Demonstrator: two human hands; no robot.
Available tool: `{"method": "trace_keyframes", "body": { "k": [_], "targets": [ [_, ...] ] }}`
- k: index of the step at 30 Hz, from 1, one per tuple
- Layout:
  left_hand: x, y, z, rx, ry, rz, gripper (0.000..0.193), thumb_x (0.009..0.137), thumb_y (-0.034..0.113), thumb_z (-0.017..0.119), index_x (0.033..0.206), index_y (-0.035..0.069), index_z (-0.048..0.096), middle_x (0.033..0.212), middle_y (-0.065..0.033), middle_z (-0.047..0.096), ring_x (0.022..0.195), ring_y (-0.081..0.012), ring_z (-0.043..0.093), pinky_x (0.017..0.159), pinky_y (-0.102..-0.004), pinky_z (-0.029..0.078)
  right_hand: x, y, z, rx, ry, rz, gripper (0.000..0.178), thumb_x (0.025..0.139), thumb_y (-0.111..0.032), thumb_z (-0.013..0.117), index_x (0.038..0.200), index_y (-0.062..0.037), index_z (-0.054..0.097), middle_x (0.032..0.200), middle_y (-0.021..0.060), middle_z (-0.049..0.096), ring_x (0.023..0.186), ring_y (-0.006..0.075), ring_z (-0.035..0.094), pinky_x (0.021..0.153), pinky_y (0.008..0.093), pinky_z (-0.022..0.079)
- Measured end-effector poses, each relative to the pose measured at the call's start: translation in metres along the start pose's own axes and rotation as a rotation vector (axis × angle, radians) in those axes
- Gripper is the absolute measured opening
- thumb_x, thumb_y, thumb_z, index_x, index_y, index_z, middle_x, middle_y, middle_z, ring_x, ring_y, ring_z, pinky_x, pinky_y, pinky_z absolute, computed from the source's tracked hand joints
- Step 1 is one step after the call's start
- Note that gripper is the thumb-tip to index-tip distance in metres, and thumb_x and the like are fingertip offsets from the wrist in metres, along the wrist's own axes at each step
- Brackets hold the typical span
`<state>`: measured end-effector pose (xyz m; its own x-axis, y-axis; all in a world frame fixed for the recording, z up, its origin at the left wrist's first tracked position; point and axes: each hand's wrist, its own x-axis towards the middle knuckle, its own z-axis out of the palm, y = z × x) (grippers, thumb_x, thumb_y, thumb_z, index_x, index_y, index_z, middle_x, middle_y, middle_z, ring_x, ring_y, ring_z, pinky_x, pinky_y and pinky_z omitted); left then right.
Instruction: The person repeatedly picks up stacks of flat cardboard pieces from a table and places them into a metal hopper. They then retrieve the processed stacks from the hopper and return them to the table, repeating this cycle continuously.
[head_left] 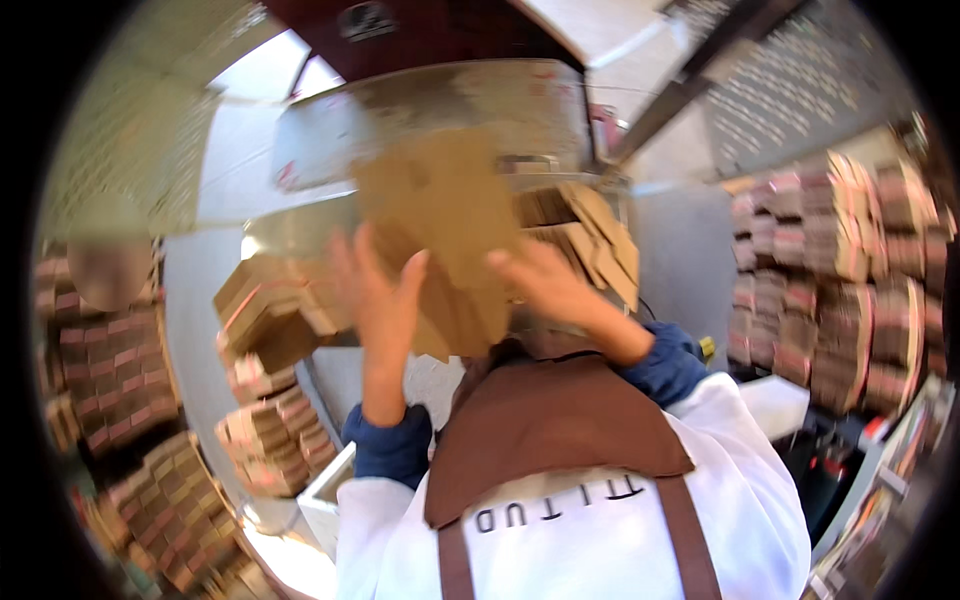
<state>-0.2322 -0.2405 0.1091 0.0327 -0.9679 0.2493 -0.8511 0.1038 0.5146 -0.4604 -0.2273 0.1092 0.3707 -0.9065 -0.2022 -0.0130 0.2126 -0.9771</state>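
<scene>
A flat brown cardboard sheet (pixel 440 215), blurred by motion, is up in front of my chest. My left hand (pixel 375 285) presses against its lower left edge with fingers spread upward. On the sheet's lower right edge my right hand (pixel 545 280) grips it with fingers curled. Behind the sheet lies a pile of folded brown cardboard blanks (pixel 595 235) on a metal surface (pixel 430 105). Both forearms show blue cuffs under white sleeves, and a brown apron covers my chest.
Stacks of folded boxes (pixel 265 310) sit at the left of the metal surface, with more bundles (pixel 275 445) below them. Tall stacks of bundled boxes (pixel 845 280) fill the right side and others (pixel 110 370) the far left. A white bin (pixel 325 495) stands by my left elbow.
</scene>
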Motion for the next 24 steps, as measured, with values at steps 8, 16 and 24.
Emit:
{"method": "trace_keyframes", "body": {
  "k": [8,16,24],
  "targets": [
    [-0.036,0.003,-0.019,-1.041,-0.234,-0.203,0.071,0.089,0.024,0.062,0.145,-0.002,0.027,0.140,-0.0179,0.042,0.129,-0.0272,0.044,0.103,-0.0370,0.042,-0.001,-0.026,0.070,-0.737,0.128,-0.539,0.069,0.082,-0.035,0.066,0.137,-0.0010,0.042,0.126,0.0249,0.053,0.108,0.0359,0.059,0.083,0.0405,0.053],
    [-0.028,0.027,-0.030,-1.252,0.006,-0.521,0.048,0.095,0.015,0.047,0.140,0.000,0.037,0.135,-0.0158,0.048,0.122,-0.0279,0.052,0.099,-0.0415,0.047,-0.006,-0.022,0.045,-0.765,-0.008,-0.614,0.081,0.077,-0.047,0.071,0.138,-0.0010,0.042,0.134,0.0242,0.048,0.120,0.0374,0.050,0.096,0.0430,0.046],
    [-0.021,-0.012,-0.042,-1.363,0.042,-0.637,0.043,0.094,0.016,0.049,0.133,-0.002,0.044,0.126,-0.0134,0.056,0.112,-0.0256,0.058,0.093,-0.0401,0.050,-0.039,0.150,-0.174,-0.867,0.685,0.176,0.057,0.084,-0.039,0.066,0.126,-0.0035,0.054,0.123,0.0244,0.058,0.116,0.0417,0.053,0.094,0.0450,0.044]
  ]
}}
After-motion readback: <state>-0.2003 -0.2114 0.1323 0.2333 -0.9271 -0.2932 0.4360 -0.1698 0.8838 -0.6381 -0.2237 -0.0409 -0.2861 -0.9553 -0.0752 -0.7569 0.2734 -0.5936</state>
